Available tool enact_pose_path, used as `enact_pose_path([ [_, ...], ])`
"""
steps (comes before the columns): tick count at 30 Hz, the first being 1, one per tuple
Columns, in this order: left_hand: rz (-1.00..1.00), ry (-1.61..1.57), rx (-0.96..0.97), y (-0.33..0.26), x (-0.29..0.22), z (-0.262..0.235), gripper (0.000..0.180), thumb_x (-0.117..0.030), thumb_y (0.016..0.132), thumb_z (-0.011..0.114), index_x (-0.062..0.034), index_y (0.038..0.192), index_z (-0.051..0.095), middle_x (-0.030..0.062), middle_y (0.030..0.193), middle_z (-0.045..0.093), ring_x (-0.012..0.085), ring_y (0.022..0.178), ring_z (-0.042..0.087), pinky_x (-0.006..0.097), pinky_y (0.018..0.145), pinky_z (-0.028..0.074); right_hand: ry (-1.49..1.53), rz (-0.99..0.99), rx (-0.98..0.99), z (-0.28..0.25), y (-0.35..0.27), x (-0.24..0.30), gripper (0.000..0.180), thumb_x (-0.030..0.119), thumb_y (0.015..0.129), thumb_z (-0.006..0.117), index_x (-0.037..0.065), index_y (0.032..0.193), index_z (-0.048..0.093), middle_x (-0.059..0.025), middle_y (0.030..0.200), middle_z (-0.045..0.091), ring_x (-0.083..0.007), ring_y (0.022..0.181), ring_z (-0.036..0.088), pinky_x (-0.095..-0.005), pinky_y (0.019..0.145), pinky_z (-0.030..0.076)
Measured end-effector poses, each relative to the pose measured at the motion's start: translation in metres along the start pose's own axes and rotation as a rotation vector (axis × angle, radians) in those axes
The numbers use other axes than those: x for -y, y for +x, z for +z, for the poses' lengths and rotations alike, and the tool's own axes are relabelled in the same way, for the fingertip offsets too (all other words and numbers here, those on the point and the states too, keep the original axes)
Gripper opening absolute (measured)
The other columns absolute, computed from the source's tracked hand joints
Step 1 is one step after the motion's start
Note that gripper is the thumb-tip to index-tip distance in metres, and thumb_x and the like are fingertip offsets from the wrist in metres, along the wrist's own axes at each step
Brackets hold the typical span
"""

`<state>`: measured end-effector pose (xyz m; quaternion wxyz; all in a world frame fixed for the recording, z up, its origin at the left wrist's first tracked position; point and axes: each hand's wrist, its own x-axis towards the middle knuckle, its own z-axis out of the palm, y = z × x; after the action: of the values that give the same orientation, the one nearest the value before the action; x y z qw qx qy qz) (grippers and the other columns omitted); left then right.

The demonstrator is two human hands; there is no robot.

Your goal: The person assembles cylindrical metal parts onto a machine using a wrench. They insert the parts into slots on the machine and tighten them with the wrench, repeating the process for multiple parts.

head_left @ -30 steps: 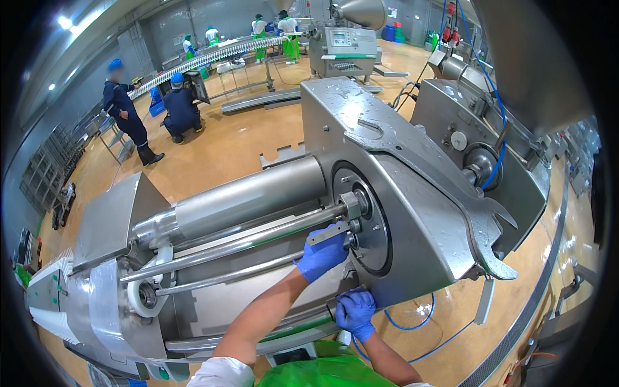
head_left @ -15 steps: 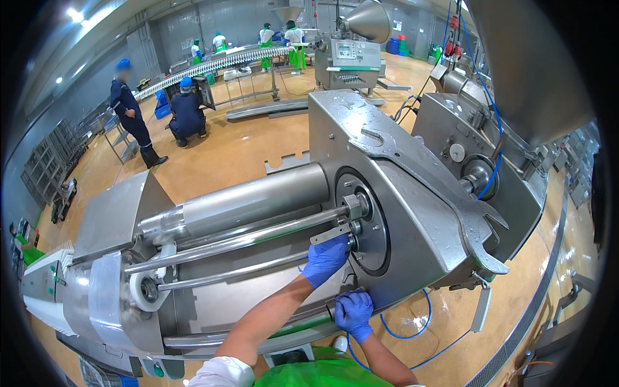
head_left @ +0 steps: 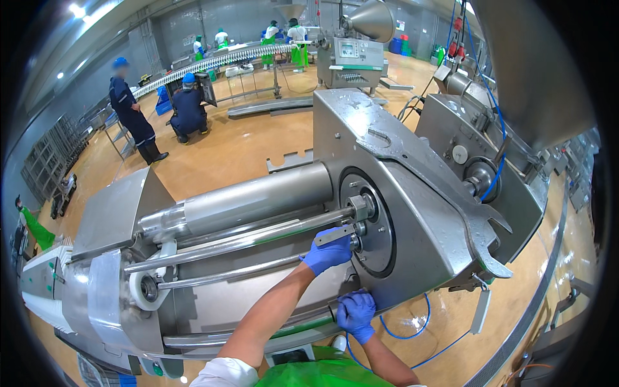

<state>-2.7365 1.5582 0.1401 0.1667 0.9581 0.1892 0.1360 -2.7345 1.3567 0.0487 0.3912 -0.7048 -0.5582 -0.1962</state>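
Observation:
In a blue glove, my left hand (head_left: 327, 255) is closed around a flat metal bar (head_left: 335, 235) with small holes. It is beside the round steel flange (head_left: 379, 240) on the machine's side wall, just under the large hex nut (head_left: 358, 206). The fingertips are partly hidden. My right hand (head_left: 356, 313), also gloved, curls over the right end of the front steel rail (head_left: 284, 327), nearer to me. Two long polished rods (head_left: 258, 242) run left from the flange area to a white ring-shaped bracket (head_left: 140, 288).
A large forked steel arm (head_left: 445, 187) lies across the machine housing (head_left: 400, 222). A blue hose (head_left: 429, 316) loops on the floor at right. A standing person (head_left: 131, 109) and a crouching person (head_left: 189, 109) are at far left, with a conveyor (head_left: 213, 64) behind.
My left hand's fingers have risen around the metal bar and now show above its upper edge. My right hand stays at the rail. The view has shifted slightly.

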Motion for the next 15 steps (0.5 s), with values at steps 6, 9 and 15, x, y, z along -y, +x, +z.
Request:
enact_pose_path([
  [6,-0.005,0.052,-0.022,-0.0015,-0.002,0.0008,0.029,-0.023,0.068,0.061,-0.0059,0.091,0.063,0.0171,0.079,0.065,0.0359,0.075,0.066,0.044,0.065,0.054,0.012,0.019,0.031,0.0019,-0.0028,-0.0022,0.008,0.016,0.072,0.065,0.015,0.08,0.067,-0.0046,0.087,0.062,-0.0277,0.084,0.057,-0.0419,0.082,0.046],
  [9,0.0,0.087,-0.035,-0.0031,-0.0012,0.0027,0.029,-0.025,0.068,0.062,-0.0066,0.091,0.063,0.0163,0.079,0.065,0.0349,0.074,0.066,0.043,0.064,0.054,0.006,0.011,0.025,0.0023,-0.0022,-0.0027,0.008,0.016,0.072,0.066,0.015,0.08,0.067,-0.0045,0.087,0.062,-0.0276,0.084,0.057,-0.0417,0.082,0.046],
  [15,-0.009,0.071,-0.077,-0.0057,-0.0037,0.0021,0.028,-0.025,0.07,0.062,-0.0069,0.09,0.064,0.0163,0.079,0.066,0.0341,0.073,0.067,0.043,0.063,0.054,-0.01,-0.002,0.022,0.0022,-0.0034,-0.0026,0.009,0.016,0.072,0.066,0.015,0.081,0.067,-0.0045,0.087,0.062,-0.0276,0.085,0.057,-0.0416,0.083,0.046],
])
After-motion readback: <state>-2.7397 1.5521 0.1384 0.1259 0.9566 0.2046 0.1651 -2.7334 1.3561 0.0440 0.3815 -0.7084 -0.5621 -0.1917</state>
